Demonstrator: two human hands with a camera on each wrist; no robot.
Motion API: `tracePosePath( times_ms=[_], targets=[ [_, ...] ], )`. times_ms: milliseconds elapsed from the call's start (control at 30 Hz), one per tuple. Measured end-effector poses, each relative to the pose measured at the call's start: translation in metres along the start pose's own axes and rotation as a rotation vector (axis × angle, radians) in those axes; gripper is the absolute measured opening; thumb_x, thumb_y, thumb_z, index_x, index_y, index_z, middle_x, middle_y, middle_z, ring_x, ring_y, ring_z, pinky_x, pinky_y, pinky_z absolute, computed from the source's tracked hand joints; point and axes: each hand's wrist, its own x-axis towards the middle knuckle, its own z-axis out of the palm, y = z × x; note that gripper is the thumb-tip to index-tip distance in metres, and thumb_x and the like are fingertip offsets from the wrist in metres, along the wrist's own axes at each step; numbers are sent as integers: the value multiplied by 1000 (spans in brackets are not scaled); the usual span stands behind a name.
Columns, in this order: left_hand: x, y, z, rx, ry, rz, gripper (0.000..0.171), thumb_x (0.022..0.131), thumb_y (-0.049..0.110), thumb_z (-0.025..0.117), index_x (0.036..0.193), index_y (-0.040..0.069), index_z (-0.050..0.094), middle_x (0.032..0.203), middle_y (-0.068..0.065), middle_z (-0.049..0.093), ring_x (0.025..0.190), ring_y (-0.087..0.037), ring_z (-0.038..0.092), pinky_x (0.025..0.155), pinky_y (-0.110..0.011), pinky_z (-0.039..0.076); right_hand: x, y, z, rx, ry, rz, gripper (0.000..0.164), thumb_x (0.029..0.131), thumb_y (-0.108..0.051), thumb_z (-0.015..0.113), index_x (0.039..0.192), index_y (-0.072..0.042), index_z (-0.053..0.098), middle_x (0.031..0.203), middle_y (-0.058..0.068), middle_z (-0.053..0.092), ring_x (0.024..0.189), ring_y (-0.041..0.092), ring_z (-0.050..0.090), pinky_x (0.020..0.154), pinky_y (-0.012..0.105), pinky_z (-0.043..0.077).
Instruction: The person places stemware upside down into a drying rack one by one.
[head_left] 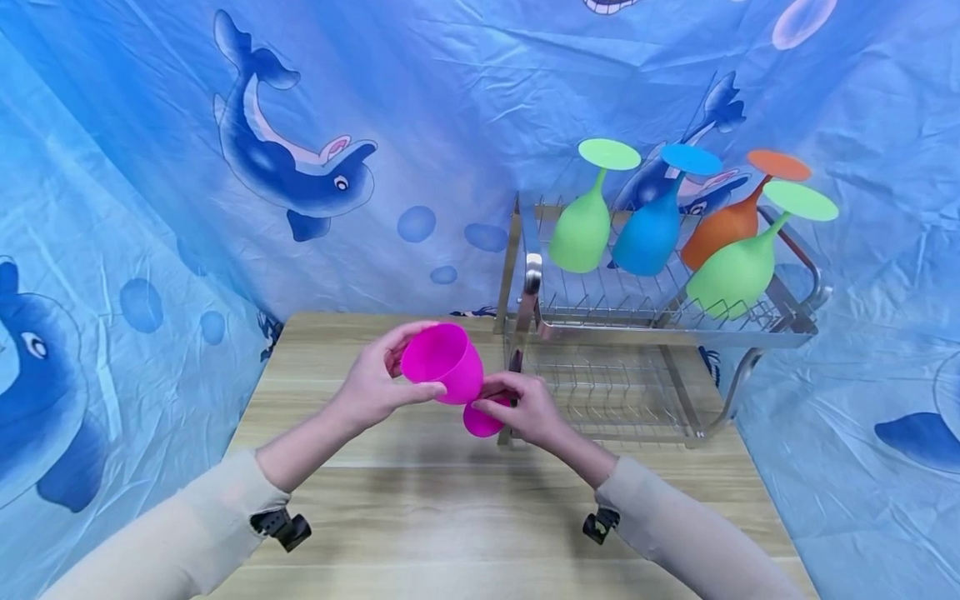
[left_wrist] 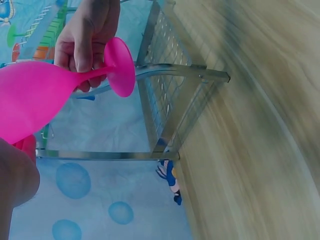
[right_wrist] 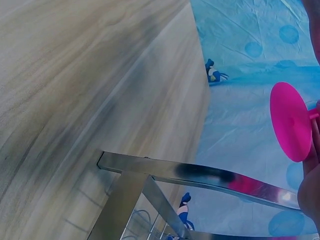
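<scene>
A pink wine glass point(head_left: 467, 372) is held in the air over the table by both hands, tilted so that its bowl opening faces up and left. My left hand point(head_left: 381, 372) grips the bowl, with the thumb across the near side and fingers behind. With thumb and fingers my right hand point(head_left: 527, 406) pinches the stem close to the round foot. In the left wrist view the stem and foot point(left_wrist: 121, 67) show beside the right hand point(left_wrist: 87, 45). Only the foot point(right_wrist: 291, 122) and part of the hand appear in the right wrist view.
A two-tier metal dish rack point(head_left: 675, 335) stands at the table's back right. Upside down on its top tier are two green glasses point(head_left: 583, 229), a blue glass point(head_left: 651, 229) and an orange glass point(head_left: 723, 223). Blue dolphin-print cloth point(head_left: 420, 108) hangs around the wooden table point(head_left: 442, 517).
</scene>
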Motion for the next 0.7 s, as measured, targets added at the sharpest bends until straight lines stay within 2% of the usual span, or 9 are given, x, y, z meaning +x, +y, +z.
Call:
tracePosePath(
  times_ms=[267,367,433,533,600,700],
  targets=[
    [-3,-3,1,-34,-17,-22,81,83,14,93,154,15,54,143,-8,64,121,-31,68,96,-36,62,-1,1,-2,-10,-11,-42,23,92,-5,85,114,-3,79,103,9,81,89,16,78,76,31,67],
    [-4,-4,0,-49,-53,-33,85,82,14,94,156,15,51,146,-9,61,125,-33,65,97,-37,62,-4,2,-4,-19,-16,-53,22,91,-3,84,112,-3,79,102,9,81,89,16,78,75,31,66],
    [-4,-4,-3,-27,-87,-33,91,80,13,95,158,14,48,149,-9,59,128,-33,64,101,-39,61,-6,3,-5,-22,-25,-55,21,91,-2,84,111,-2,80,101,9,81,89,16,78,76,30,66],
    [-4,-1,-9,95,-133,-3,101,78,18,98,162,14,43,158,-9,53,139,-33,58,112,-46,54,-8,3,-9,-26,-51,-57,21,92,-1,84,112,-2,80,102,9,81,89,15,79,77,30,66],
    [-4,4,-14,242,-162,42,108,74,27,101,164,16,42,162,-7,50,144,-32,53,116,-53,49,-8,3,-13,-30,-82,-55,21,93,-2,83,114,-2,80,103,9,81,90,15,78,78,30,66],
    [-3,15,-20,474,-209,131,114,70,45,102,164,21,42,164,-4,48,147,-33,50,114,-63,48,-8,1,-19,-62,-130,-55,22,94,-5,82,116,-4,79,105,8,81,92,14,78,79,28,66]
  ],
)
